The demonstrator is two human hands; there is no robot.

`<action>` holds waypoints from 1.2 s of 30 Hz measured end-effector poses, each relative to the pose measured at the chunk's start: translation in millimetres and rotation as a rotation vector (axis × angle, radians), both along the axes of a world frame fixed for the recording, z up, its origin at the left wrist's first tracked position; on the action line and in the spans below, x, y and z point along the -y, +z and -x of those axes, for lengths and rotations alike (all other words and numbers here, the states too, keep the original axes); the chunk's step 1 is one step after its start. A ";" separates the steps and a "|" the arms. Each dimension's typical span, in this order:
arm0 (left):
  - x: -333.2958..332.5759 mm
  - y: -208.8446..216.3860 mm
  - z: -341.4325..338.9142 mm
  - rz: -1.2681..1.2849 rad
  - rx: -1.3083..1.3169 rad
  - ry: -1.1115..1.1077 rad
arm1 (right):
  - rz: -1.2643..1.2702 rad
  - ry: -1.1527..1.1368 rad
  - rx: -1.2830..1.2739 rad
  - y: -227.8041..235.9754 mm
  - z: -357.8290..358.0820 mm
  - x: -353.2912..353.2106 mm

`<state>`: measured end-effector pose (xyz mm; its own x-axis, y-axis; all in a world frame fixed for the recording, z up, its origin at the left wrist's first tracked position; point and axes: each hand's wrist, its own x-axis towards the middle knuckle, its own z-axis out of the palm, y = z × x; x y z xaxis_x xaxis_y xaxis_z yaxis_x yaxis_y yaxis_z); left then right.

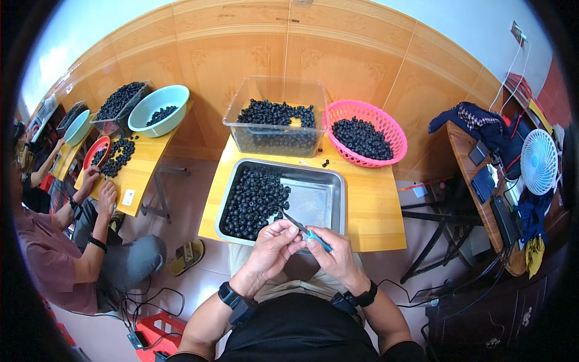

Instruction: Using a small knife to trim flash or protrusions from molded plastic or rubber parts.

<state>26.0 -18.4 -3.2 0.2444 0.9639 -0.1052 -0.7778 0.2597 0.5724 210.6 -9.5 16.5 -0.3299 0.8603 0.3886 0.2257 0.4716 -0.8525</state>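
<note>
Between hands: right hand (333,252) gripping knife (306,231), left hand (272,244) touching blade.

Ahead of the fingers (288,236), the steel tray's (313,175) right half lies bare; dark berries (253,202) crowd its left.
</note>
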 end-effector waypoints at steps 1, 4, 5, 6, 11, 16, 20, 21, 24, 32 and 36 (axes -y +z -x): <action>1.0 1.2 -0.7 -0.002 -0.014 0.014 | -0.034 -0.015 0.013 -0.3 -0.3 0.1; 2.3 4.5 -1.8 -0.012 -0.023 0.030 | -0.079 -0.040 0.044 1.5 -0.7 0.8; 2.2 4.8 -1.9 -0.020 -0.017 0.035 | -0.091 -0.049 0.061 2.7 -0.6 1.1; 2.1 4.1 -2.1 -0.019 -0.017 0.035 | -0.090 -0.049 0.061 3.5 -0.2 1.1; 3.0 0.7 -1.4 -0.024 -0.025 0.052 | -0.127 -0.058 0.068 2.9 -0.4 0.6; 6.8 0.2 -0.2 -0.076 -0.028 0.068 | -0.106 -0.031 0.069 8.6 -0.5 2.2; 6.9 -2.0 3.1 -0.102 -0.029 0.077 | -0.084 -0.024 0.054 11.8 1.9 2.6; 7.4 -1.4 4.3 -0.102 -0.030 0.075 | -0.084 -0.027 0.054 10.2 2.4 2.2; 12.9 8.8 6.9 -0.097 -0.028 0.071 | -0.097 -0.110 0.043 -3.8 0.0 -3.7; 11.9 13.2 10.3 -0.131 -0.040 0.083 | -0.046 -0.066 -0.040 18.6 -0.8 -1.4; 12.0 6.4 8.4 -0.082 -0.042 0.054 | -0.072 -0.002 0.024 20.6 1.0 1.7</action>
